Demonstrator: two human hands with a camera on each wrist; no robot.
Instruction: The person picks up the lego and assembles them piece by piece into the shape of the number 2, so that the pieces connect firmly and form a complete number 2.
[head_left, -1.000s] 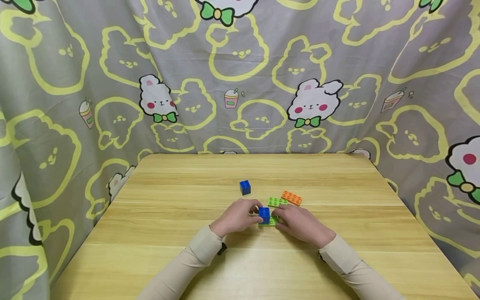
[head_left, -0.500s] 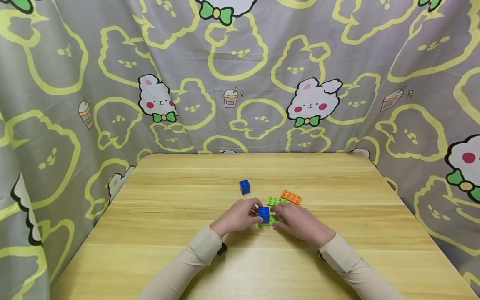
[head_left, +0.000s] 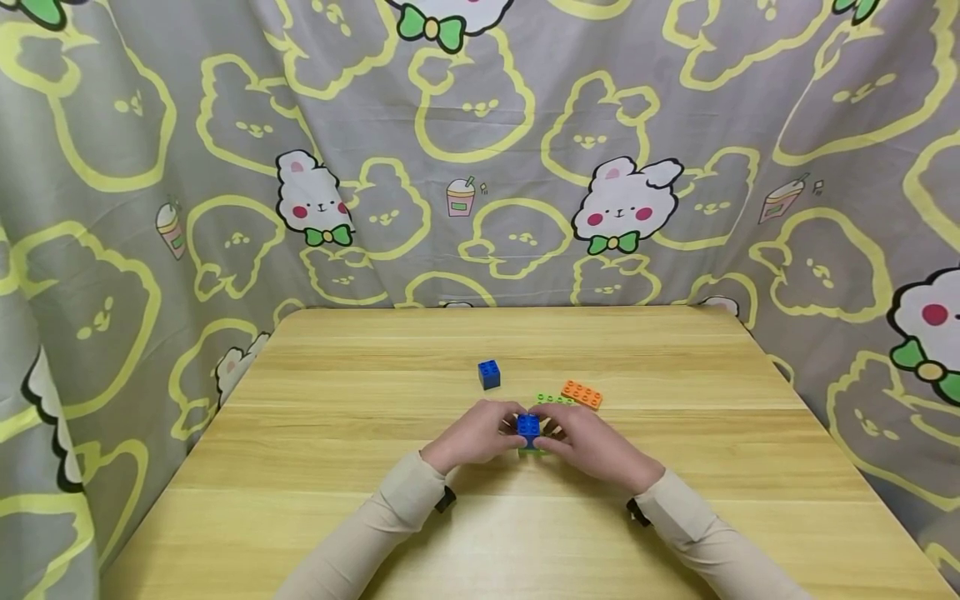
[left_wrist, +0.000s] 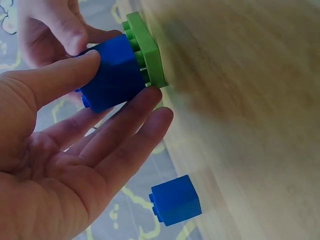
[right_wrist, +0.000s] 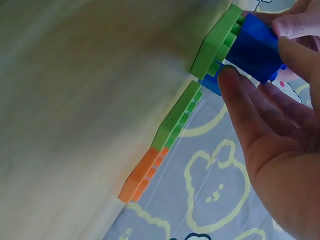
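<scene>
A square blue building brick (head_left: 528, 425) stands over a flat green building brick (left_wrist: 146, 50), held between both hands. Green studs show along the line between the two in both wrist views. My left hand (head_left: 474, 432) grips the blue brick, its thumb (left_wrist: 82, 67) on the near face and its fingers on the far side. From the right, my right hand (head_left: 596, 443) holds the same brick between thumb and fingers. Its fingertip (right_wrist: 229, 75) lies close to the green brick's end. The hands cover most of the green brick in the head view.
Behind the hands, a second blue brick (head_left: 489, 374) stands on the wooden table (head_left: 360, 375). Another flat green brick (right_wrist: 177, 116) lies end to end with an orange brick (head_left: 582, 394). A patterned curtain (head_left: 517, 167) hangs behind the table.
My right hand has moved left from the uncovered end of the green brick to the blue brick and now holds it. The left hand keeps its grip in place.
</scene>
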